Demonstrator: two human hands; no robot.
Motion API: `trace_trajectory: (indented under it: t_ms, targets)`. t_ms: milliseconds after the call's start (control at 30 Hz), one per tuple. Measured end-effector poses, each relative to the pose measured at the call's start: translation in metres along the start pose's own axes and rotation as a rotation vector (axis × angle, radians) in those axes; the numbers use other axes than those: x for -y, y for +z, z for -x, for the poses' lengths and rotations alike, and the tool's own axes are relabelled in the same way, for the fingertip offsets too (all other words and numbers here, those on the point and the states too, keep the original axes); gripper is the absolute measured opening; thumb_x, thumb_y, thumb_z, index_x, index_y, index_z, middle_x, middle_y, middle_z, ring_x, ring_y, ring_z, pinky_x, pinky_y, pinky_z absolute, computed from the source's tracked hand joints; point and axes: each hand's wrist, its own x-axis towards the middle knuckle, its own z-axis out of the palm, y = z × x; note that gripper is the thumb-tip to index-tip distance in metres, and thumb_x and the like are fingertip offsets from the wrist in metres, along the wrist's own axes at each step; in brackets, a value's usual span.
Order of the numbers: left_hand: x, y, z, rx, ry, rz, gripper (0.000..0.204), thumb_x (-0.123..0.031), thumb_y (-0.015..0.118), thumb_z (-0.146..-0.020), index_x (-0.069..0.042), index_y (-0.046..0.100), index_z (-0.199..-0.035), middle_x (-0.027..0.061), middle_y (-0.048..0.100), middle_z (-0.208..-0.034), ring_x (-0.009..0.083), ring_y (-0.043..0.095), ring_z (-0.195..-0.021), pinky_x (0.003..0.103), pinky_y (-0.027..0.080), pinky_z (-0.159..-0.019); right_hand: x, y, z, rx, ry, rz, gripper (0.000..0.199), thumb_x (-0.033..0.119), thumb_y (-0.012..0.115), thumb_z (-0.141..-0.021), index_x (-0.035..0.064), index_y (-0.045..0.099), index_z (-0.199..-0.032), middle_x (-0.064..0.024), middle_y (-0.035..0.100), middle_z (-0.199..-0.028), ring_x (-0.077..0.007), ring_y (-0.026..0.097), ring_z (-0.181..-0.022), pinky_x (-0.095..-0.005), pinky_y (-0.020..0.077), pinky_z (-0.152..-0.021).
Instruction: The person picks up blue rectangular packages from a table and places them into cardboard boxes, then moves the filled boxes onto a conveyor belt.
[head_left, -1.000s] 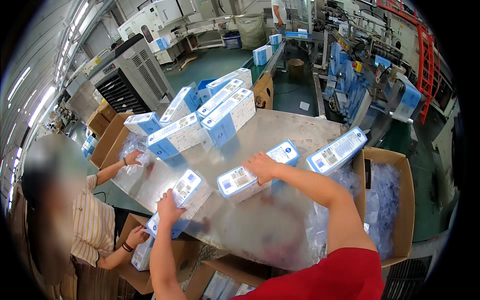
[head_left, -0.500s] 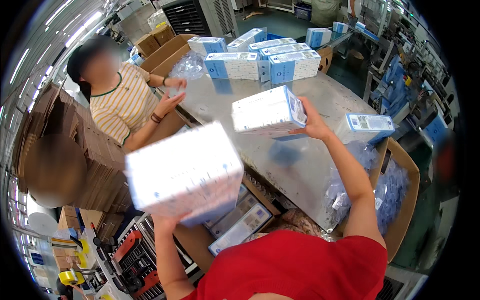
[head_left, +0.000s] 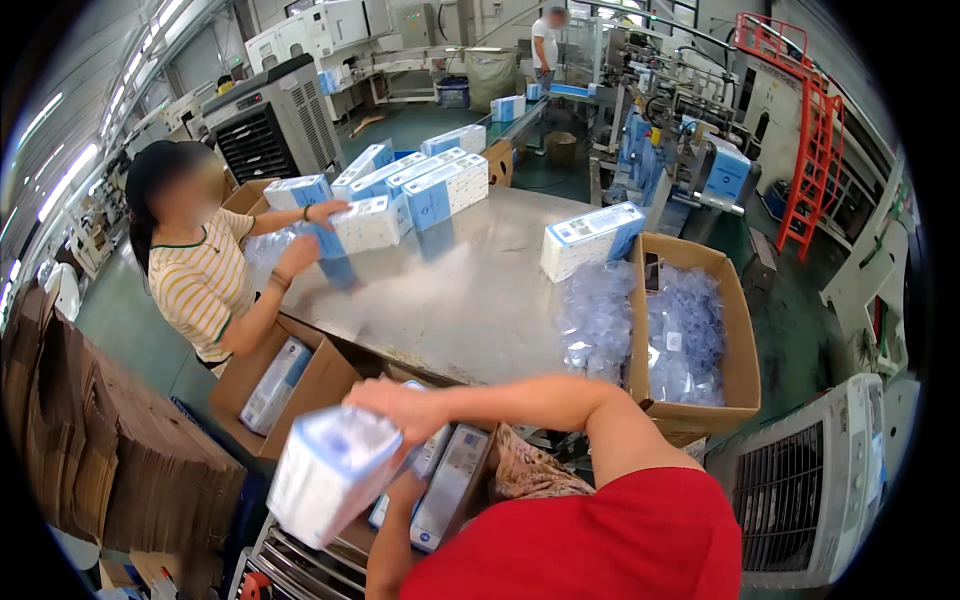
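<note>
My right hand grips the upper end of a white and light-blue box, held tilted over the left side of an open carton. Several similar boxes stand in this carton, among them a long white and grey one. Low beside them is my left hand, its fingers mostly hidden between the held box and the packed ones. Whether it grips anything does not show.
A metal table lies ahead. On its far left, a co-worker handles a box near a row of others. One box stands at right, beside a carton of clear plastic bags. Flattened cardboard is stacked left.
My right hand has moved from above the table to the near carton with a box. My left hand no longer holds its box up and is now low in the carton. The co-worker now touches a box.
</note>
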Motion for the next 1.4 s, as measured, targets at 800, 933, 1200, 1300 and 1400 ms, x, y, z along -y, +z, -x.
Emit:
trace_trajectory:
  t_ms: [800, 933, 1200, 1300, 1400]
  targets:
    - [0.006, -0.114, 0.137, 0.102, -0.594, 0.793, 0.089, -0.041, 0.077, -0.071, 0.007, 0.033, -0.131, 0.0352, 0.040, -0.132, 0.0482, 0.042, -0.121, 0.045, 0.037, -0.099, -0.133, 0.020, 0.029, 0.064, 0.134, 0.205, 0.037, 0.027, 0.060, -0.083, 0.0017, 0.057, -0.110, -0.0176, 0.062, -0.095, -0.0399, 0.056, -0.096, -0.0460, 0.0466, -0.082]
    - [0.002, -0.043, 0.082, 0.310, -0.447, 0.358, 0.122, -0.051, 0.077, -0.067, 0.016, 0.005, -0.139, 0.0393, 0.034, -0.134, 0.0461, 0.043, -0.122, 0.042, 0.040, -0.098, -0.174, -0.019, 0.106, -0.071, 0.692, 0.435, 0.063, 0.045, 0.056, -0.086, 0.0002, 0.042, -0.128, -0.0264, 0.061, -0.102, -0.0412, 0.055, -0.104, -0.0483, 0.0446, -0.086]
    - [0.000, -0.066, 0.089, 0.850, -0.084, 0.848, 0.112, -0.055, 0.069, -0.075, 0.014, 0.011, -0.141, 0.0359, 0.004, -0.148, 0.0401, 0.016, -0.139, 0.043, 0.014, -0.114, -0.148, 0.100, 0.102, 0.652, 0.391, 0.009, 0.097, 0.058, 0.049, -0.087, -0.0162, 0.012, -0.137, -0.0348, 0.058, -0.103, -0.0454, 0.059, -0.096, -0.0468, 0.0483, -0.082]
    - [-0.022, -0.076, 0.117, 0.797, 0.126, 0.714, 0.102, -0.052, 0.070, -0.075, 0.007, 0.020, -0.142, 0.0295, 0.005, -0.151, 0.0387, 0.005, -0.142, 0.044, 0.013, -0.114, -0.154, 0.137, 0.088, 0.822, 0.375, 0.092, 0.088, 0.055, 0.053, -0.085, -0.0154, 0.028, -0.131, -0.0331, 0.059, -0.104, -0.0446, 0.059, -0.098, -0.0465, 0.0483, -0.082]
    - [-0.017, -0.098, 0.090, 0.304, -0.138, 0.465, 0.089, -0.034, 0.078, -0.066, -0.002, 0.037, -0.139, 0.0258, 0.033, -0.143, 0.0424, 0.031, -0.131, 0.045, 0.029, -0.108, -0.169, 0.139, 0.051, 0.906, 0.302, 0.017, 0.044, 0.046, 0.056, -0.085, 0.0055, 0.072, -0.084, -0.0211, 0.066, -0.080, -0.0361, 0.064, -0.080, -0.0473, 0.0499, -0.073]
